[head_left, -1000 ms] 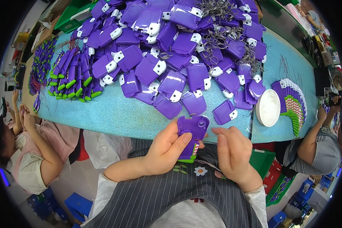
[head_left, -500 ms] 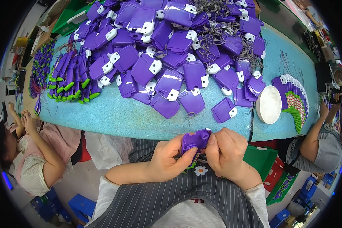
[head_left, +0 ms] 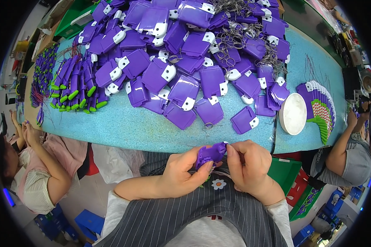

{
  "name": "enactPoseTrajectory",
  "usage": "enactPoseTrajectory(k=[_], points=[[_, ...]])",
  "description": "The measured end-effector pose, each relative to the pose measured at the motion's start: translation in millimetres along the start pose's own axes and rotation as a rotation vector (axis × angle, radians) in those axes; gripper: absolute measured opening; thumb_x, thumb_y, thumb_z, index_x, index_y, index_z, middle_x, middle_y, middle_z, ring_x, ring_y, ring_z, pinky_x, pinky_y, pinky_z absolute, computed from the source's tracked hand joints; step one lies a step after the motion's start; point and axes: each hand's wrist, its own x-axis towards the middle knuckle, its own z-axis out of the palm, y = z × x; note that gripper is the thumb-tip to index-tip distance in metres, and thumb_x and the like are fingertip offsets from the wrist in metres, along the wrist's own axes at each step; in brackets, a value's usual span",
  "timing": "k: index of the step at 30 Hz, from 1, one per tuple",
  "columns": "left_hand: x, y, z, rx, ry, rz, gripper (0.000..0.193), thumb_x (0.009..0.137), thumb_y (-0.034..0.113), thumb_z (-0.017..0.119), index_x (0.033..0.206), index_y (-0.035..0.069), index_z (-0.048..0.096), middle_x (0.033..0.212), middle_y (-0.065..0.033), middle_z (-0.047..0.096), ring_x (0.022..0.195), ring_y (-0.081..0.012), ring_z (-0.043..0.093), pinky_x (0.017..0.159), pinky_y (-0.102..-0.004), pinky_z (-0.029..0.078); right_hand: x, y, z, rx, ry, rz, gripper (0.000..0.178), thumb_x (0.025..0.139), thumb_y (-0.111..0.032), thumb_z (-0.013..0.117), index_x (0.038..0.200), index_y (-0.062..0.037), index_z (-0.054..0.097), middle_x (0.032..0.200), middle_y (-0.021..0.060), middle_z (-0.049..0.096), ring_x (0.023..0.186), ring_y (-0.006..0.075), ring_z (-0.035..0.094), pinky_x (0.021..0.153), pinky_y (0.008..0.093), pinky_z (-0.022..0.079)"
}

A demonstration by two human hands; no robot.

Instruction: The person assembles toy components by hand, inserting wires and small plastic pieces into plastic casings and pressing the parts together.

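A purple plastic case (head_left: 210,154) is held close to my chest, below the table's near edge. My left hand (head_left: 181,173) grips it from the left and underneath. My right hand (head_left: 247,164) pinches its right end with thumb and fingers. On the light blue table (head_left: 123,127) above lies a big heap of purple cases with white tabs (head_left: 185,53), some tangled with thin metal rings.
A row of purple cases with green ends (head_left: 74,86) lies at the table's left. A white round dish (head_left: 293,113) and a fanned stack of purple and green pieces (head_left: 321,109) sit at the right. One person sits at the left (head_left: 33,164), another at the right (head_left: 350,160).
The purple case came down from the table's edge toward my chest. Both hands closed in on it, the right hand now pinching its end.
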Motion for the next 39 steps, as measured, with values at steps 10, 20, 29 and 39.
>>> enactPoseTrajectory(k=[10,20,29,39], points=[[7,11,1,0.53,-0.17,0.368,0.033,0.077,-0.004,0.06,0.109,-0.005,0.054,0.08,-0.0145,0.063,0.062,-0.0246,0.064,0.054,-0.0328,0.05,7,11,-15,0.52,-0.349,0.258,0.009,0.085,-0.006,0.055,0.08,0.0016,0.054,0.074,0.0134,0.053,0.061,0.0263,0.054,0.056,0.0333,0.044],[5,22,-10,-0.601,0.062,-0.237,0.035,0.095,0.005,0.043,0.129,-0.003,0.036,0.119,-0.0153,0.054,0.101,-0.0195,0.06,0.088,-0.0301,0.048,6,16,8,0.617,-0.097,0.468,0.039,0.077,-0.013,0.07,0.11,-0.0012,0.053,0.091,0.0054,0.053,0.069,0.0092,0.047,0.054,0.0206,0.038],[5,9,-7,0.534,0.248,0.387,0.029,0.083,0.001,0.062,0.11,-0.006,0.055,0.071,-0.0121,0.061,0.055,-0.0177,0.06,0.05,-0.0285,0.047,-2,-2,33,0.574,-0.075,0.277,0.023,0.085,0.001,0.058,0.107,0.0026,0.056,0.104,0.0134,0.058,0.085,0.0163,0.058,0.065,0.0233,0.046],[-12,5,-9,-0.309,0.077,-0.002,0.036,0.095,0.001,0.042,0.129,-0.006,0.034,0.122,-0.0163,0.052,0.113,-0.0183,0.052,0.097,-0.0292,0.039,-10,-22,59,1.297,-0.003,0.755,0.014,0.093,-0.011,0.054,0.104,-0.0045,0.046,0.085,-0.0033,0.046,0.074,0.0002,0.039,0.064,0.0149,0.034]])
